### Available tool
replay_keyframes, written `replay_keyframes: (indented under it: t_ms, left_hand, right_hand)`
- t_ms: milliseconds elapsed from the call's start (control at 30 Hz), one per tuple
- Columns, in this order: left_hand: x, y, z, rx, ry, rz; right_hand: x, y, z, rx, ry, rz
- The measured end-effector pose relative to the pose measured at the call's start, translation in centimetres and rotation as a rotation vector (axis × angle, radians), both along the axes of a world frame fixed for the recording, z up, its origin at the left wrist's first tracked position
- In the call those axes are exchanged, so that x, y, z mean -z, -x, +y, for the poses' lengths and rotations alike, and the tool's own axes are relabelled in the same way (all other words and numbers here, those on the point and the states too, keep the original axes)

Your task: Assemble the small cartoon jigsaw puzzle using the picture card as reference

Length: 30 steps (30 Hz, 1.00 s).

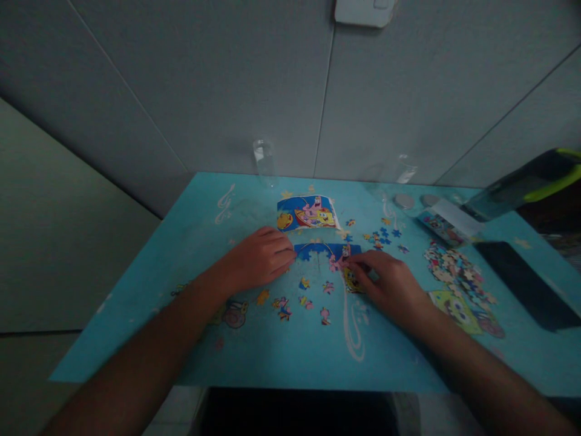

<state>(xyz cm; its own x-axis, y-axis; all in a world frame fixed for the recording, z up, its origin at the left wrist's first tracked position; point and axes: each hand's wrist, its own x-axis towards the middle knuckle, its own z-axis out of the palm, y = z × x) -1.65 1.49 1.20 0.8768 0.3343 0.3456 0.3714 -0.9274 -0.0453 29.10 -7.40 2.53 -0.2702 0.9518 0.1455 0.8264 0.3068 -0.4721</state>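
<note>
A partly joined jigsaw puzzle (pixel 313 248), a blue top strip with cartoon figures down its right side, lies on the table between my hands. My left hand (pixel 267 259) rests at its left end, fingers bent and pressed together on the edge; what lies under them is hidden. At the right side, my right hand (pixel 379 275) pinches a small jigsaw piece (pixel 348 261) with thumb and fingertips, touching the pink and yellow figures. Just behind lies the picture sheet (pixel 308 213) of the same scene. Several loose pieces (pixel 305 301) are scattered in front.
Blue pieces (pixel 379 236) lie behind my right hand, and a mixed pile (pixel 458 272) farther right. Beside it are a small picture box (pixel 447 223), a dark flat object (pixel 526 281) and a bottle (pixel 512 188). Clear jars (pixel 265 162) stand along the wall; round lids (pixel 403 201) lie nearby.
</note>
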Motion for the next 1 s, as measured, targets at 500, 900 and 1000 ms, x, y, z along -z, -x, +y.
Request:
replay_keyframes:
  t_ms: [500,900,1000]
  left_hand:
    - [0.06,-0.31,-0.33,0.007,0.021,-0.014]
    - [0.22,-0.37,-0.31,0.024,0.019,-0.012]
    - [0.26,-0.35,-0.33,0.017,0.022,-0.01]
  right_hand:
    - [0.24,-0.06,-0.08,-0.005,-0.042,-0.019]
    - [0.47,-0.18,-0.05,-0.002,-0.013,-0.014]
    - [0.53,-0.22,-0.02,-0.007,-0.019,-0.012]
